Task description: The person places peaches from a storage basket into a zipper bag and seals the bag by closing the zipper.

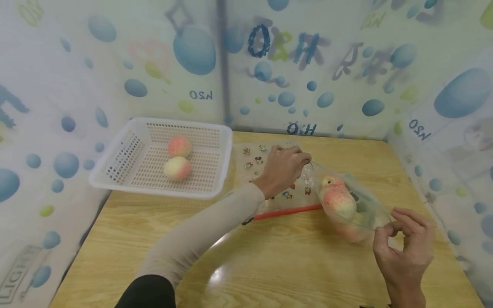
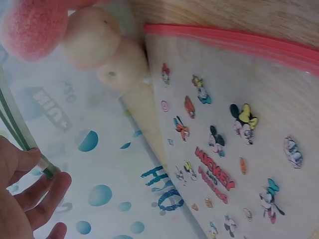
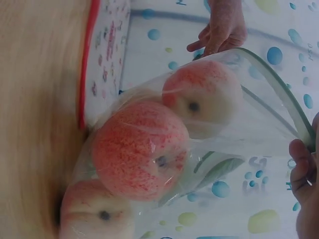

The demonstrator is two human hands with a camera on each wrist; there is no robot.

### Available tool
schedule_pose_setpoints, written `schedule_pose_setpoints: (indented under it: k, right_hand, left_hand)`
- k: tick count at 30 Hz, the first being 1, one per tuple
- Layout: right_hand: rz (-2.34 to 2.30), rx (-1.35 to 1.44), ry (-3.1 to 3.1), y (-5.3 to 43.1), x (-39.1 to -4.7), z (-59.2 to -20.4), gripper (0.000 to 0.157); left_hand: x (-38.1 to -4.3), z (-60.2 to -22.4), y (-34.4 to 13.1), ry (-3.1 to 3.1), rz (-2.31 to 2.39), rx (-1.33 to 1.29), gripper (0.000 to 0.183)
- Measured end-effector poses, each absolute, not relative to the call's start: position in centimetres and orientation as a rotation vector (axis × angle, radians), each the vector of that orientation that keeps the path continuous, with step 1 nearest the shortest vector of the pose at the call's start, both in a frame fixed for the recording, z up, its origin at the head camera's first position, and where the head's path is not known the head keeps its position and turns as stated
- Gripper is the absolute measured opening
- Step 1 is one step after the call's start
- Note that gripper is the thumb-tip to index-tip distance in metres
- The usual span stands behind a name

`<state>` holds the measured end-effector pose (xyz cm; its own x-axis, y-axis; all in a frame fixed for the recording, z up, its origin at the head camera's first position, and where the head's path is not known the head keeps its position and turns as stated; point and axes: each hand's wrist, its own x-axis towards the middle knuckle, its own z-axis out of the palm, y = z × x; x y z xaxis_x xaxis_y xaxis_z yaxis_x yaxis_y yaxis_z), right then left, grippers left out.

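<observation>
Over the desk's (image 1: 269, 261) back left corner sits a white basket (image 1: 226, 159), perforated all round, two peaches (image 1: 177, 168) nestled one behind the other! Near the back edge, a clear cartoon-printed bag (image 2: 214, 144) lies flat, red zip (image 1: 286, 211) facing the front edge! Beyond, wall sheeting (image 1: 331, 79) flashes blue bubbles (image 1: 194, 50) and lettering (image 1: 307, 48)!

The head view looks forward and down from above the near side of the table (image 1: 250, 265), far enough back to include the white plastic basket (image 1: 154, 192) at the far left corner. The left wrist view, tilted, closely faces the cartoon-printed zip bag (image 2: 224, 134). The right wrist view, rolled sideways, looks closely through the clear zip bag (image 3: 279, 89) at peaches (image 3: 142, 149), with the left hand (image 3: 227, 27) beyond. Both wrist views share the peaches.
</observation>
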<state>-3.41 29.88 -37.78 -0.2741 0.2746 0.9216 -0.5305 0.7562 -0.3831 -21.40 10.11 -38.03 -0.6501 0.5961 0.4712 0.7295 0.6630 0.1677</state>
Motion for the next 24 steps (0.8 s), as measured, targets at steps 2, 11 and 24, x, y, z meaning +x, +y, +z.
schedule_pose_setpoints:
  k: [2, 11, 24]
  right_hand:
    - [0.806, 0.186, -1.681, 30.2, -3.4, -37.4, 0.021]
    - [0.747, 0.162, -1.760, 32.6, -3.5, -36.2, 0.021]
    - [0.826, 0.065, -1.813, 36.1, -4.3, -34.5, 0.019]
  left_hand:
    - [-21.4, -37.8, 10.4, -2.494, -0.479, -1.046, 0.021]
    - [-21.4, -36.9, 11.1, -2.479, -0.457, -1.059, 0.022]
    - [-21.8, -33.6, 12.7, -2.453, -0.423, -1.081, 0.024]
